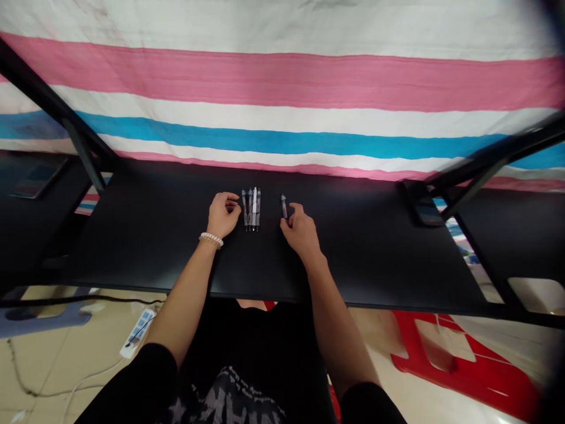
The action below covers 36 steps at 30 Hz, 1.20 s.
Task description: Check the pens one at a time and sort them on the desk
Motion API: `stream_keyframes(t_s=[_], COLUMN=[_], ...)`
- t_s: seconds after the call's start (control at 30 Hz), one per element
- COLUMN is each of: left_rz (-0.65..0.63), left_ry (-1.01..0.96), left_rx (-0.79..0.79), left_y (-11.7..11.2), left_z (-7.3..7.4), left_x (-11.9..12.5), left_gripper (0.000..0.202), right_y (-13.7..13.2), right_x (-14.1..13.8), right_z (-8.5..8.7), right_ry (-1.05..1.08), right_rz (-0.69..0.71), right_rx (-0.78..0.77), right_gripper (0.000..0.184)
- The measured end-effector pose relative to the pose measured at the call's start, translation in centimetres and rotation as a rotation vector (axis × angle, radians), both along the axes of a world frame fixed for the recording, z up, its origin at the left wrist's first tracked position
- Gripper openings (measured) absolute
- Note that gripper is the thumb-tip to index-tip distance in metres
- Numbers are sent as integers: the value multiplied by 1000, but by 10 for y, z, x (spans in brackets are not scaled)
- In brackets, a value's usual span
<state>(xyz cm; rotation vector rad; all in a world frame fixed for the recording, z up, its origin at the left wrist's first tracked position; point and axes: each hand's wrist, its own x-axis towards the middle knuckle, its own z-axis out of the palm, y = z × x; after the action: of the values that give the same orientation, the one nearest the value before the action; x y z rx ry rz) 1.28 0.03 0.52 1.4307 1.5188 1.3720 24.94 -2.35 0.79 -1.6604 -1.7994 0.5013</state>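
The right hand (302,231) has its thumb at the lower end of a lone pen (283,204); whether it pinches cannot be told. The left hand (223,215), curled, fingertips parted, is just beside four pens (254,206) lined up on the counter (375,247). Beyond hangs striped cloth (282,79).

From head height, close above the black table (375,253), we look forward and steeply down past the black shirt (265,347), facing the striped cloth (282,79) beyond.
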Motion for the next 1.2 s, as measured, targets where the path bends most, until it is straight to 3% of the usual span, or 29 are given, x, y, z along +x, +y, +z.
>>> stream_keyframes(t_s=[0.1, 0.2, 0.33, 0.4, 0.57, 0.8, 0.93, 1.07, 1.13, 1.2], left_rz=[-19, -167, -379, -371, -304, -127, -104, -91, -93, -83], left_ry=[-139, -475, -817, -847, -898, -909, -839, -846, -871, -883], left_rx=[23, -72, -209, -182, -103, -42, -37, -33, -39, -48], left_y=[-3, -7, -13, -14, -11, -5, -1, 2, 4, 6], left_z=[5, 16, 31, 34, 33, 26, 23, 24, 25, 25], left_x=[8, 15, 17, 15, 9, 7, 7, 10, 11, 11], left_gripper=[16, 21, 39, 38, 24, 28, 31, 34, 36, 35], right_y=[-8, -16, -20, -17, 0, 11, 11, 15, 17, 19], right_x=[0, -8, -31, -45, -68, -68, -64, -63, -62, -61], right_z=[4, 12, 26, 31, 36, 30, 23, 14, 11, 10], right_ry=[162, 480, 724, 742, 735, 856, 867, 835, 802, 807], right_rz=[-11, 20, 231, 322, 376, 491, 410, 252, 226, 228], right_rx=[-13, -78, -195, -182, -150, -340, -282, -74, 33, 24], right_gripper=[40, 42, 38, 33, 34, 52, 49, 32, 29, 32])
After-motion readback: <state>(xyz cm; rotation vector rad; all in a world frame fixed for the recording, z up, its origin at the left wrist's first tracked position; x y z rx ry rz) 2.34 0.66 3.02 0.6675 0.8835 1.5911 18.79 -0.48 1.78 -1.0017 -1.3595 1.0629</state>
